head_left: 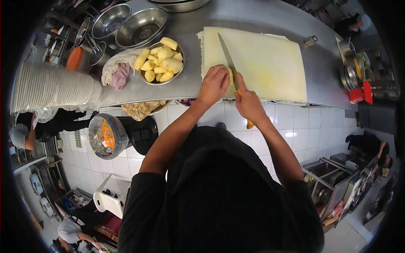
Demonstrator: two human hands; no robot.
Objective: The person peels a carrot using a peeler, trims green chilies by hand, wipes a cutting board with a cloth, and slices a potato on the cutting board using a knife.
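On the steel counter lies a pale cutting board (pixel 274 55) with a yellowish stain. My left hand (pixel 214 84) is closed over a yellow peeled piece (pixel 230 76) near the board's left front edge. Closed round a knife's orange-yellow handle, my right hand (pixel 249 103) holds the knife (pixel 228 52) with its blade pointing away from me. The blade is just right of the yellow piece; whether they touch is hard to tell. To the left stands a metal bowl (pixel 179 72) of peeled yellow pieces (pixel 164 55).
Beside the bowl lie crumpled cloths (pixel 120 72); metal bowls (pixel 141 27) stand behind. Stacked plastic-wrapped containers (pixel 59 88) fill the counter's left end. A lined bin (pixel 107 137) with scraps is on the floor. Other people (pixel 78 232) appear at the frame's edges.
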